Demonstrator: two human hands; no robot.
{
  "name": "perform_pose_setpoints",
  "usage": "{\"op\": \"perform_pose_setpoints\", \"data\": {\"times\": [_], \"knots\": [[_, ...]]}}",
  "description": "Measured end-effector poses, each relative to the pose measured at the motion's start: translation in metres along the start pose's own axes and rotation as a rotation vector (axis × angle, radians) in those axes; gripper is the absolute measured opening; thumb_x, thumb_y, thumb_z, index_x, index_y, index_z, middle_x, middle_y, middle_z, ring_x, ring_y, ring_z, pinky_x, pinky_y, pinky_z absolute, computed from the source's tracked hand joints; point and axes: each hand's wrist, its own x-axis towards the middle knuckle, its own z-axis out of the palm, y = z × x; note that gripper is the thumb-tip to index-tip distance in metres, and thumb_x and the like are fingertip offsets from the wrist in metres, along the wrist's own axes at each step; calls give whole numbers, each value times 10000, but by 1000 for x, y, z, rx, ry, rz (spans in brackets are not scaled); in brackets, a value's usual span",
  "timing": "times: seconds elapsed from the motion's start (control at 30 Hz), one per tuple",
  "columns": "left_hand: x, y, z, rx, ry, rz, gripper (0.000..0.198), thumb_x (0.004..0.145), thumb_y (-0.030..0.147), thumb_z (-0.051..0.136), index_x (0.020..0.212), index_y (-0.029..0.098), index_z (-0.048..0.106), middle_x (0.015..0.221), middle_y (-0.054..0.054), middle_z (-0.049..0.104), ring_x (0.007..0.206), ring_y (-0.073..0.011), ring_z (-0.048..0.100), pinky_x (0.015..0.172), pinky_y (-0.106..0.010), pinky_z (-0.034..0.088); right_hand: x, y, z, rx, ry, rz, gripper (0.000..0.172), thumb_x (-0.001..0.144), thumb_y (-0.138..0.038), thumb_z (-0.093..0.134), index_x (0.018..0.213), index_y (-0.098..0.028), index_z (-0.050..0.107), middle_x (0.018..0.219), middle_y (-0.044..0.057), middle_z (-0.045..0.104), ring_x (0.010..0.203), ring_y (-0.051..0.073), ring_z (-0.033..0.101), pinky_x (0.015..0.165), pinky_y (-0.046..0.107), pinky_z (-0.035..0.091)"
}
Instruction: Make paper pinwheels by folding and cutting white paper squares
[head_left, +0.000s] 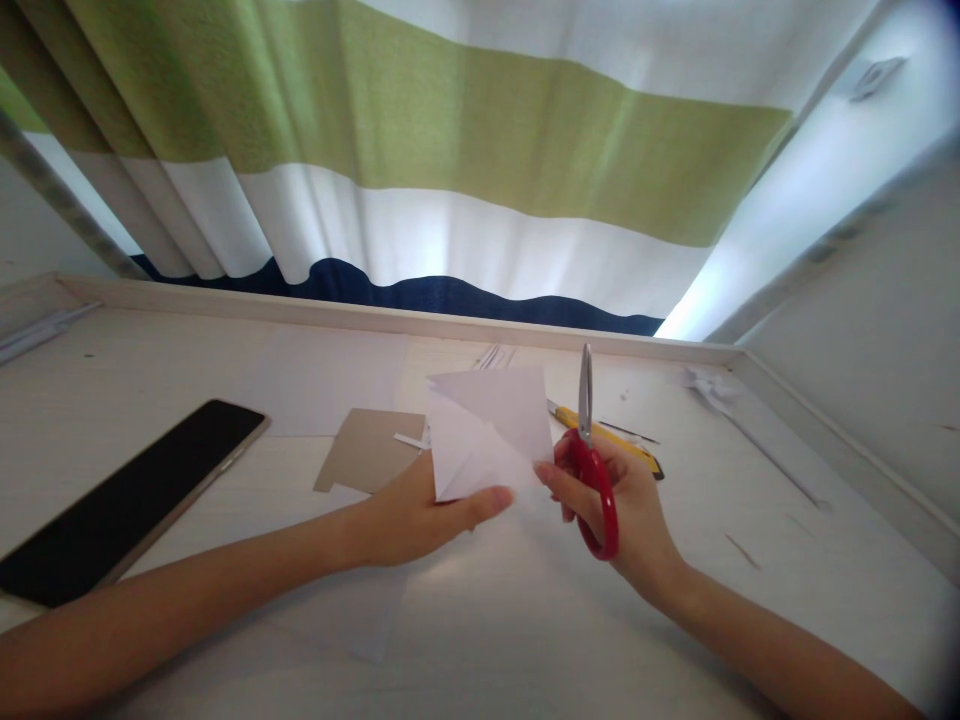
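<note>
A folded sheet of white paper (pixel 487 420) is held up over the table, its creases running diagonally. My left hand (pixel 420 510) grips its lower left part, thumb across the front and the other fingers hidden behind. At the lower right corner, my right hand (pixel 615 490) pinches the paper between thumb and finger. A pair of scissors (pixel 598 490) with red handles also hangs in my right hand, blades pointing up and closed together. Behind that hand lies a yellow utility knife (pixel 619 440), partly covered by the hand and scissors.
A dark-screened phone (pixel 135 500) lies at the left. Brown cardboard (pixel 371 450) and white sheets (pixel 330 385) rest behind my left arm. A paper flower on a stem (pixel 750 435) lies at the right. A raised rim (pixel 375 317) and striped curtain (pixel 450 120) bound the back.
</note>
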Motion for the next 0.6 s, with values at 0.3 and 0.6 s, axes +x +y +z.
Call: {"op": "perform_pose_setpoints", "data": {"times": [0.3,0.6], "knots": [[1,-1,-4,88,93,-11,389,860,313,328,519,162,435,497,43,446,531,-89,474,583,-203,398,2,-3,0,26,-79,98,232,589,-308,702,661,-166,534,477,-66,518,376,62,445,352,173,386],[1,-5,-4,41,134,-63,406,829,371,351,490,163,432,469,43,437,457,-81,433,484,-192,355,-1,-1,1,70,-187,156,156,628,-225,667,652,-161,527,448,-81,497,376,43,424,352,142,345]]}}
